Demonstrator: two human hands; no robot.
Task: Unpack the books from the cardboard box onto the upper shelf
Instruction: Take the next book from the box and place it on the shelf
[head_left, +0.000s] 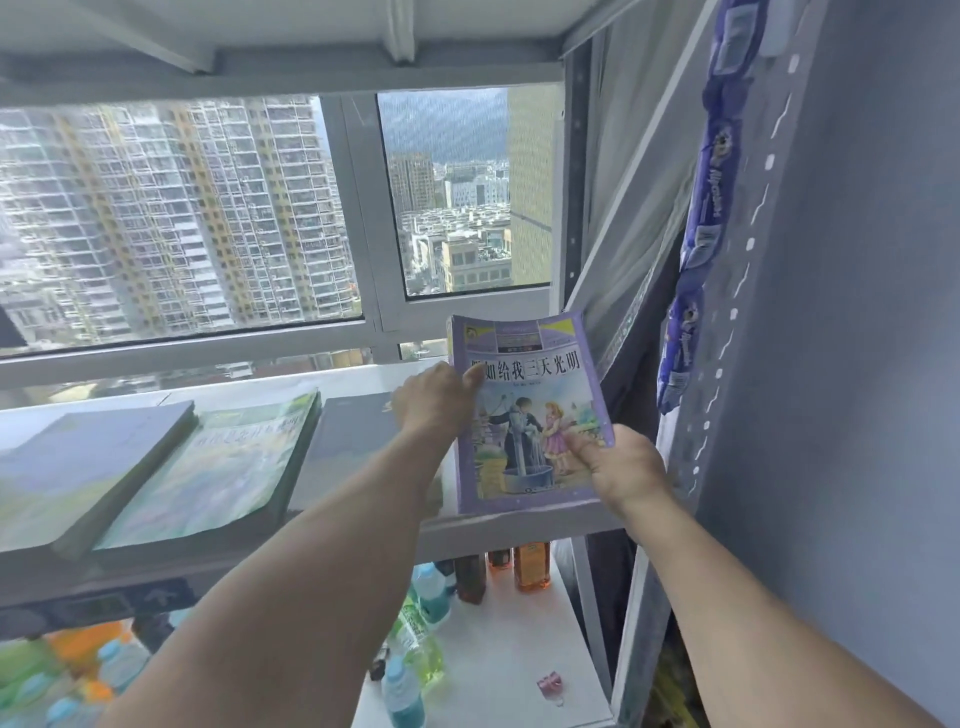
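Upper shelf (363, 376): white board below the window, carrying three books lying flat.
Grey book (78, 467): far left, flat.
Green book (234, 462): just beside it, flat.
Dark book (353, 436): next right, partly hidden by the left forearm.
Left hand (434, 400): grips the purple book's left edge, thumb on the cover.
Purple book (524, 410): held upright, cover facing the camera, over the shelf's right end.
Right hand (621, 467): pinches its lower right edge.
Lower shelf (498, 660): bottles stand on it.
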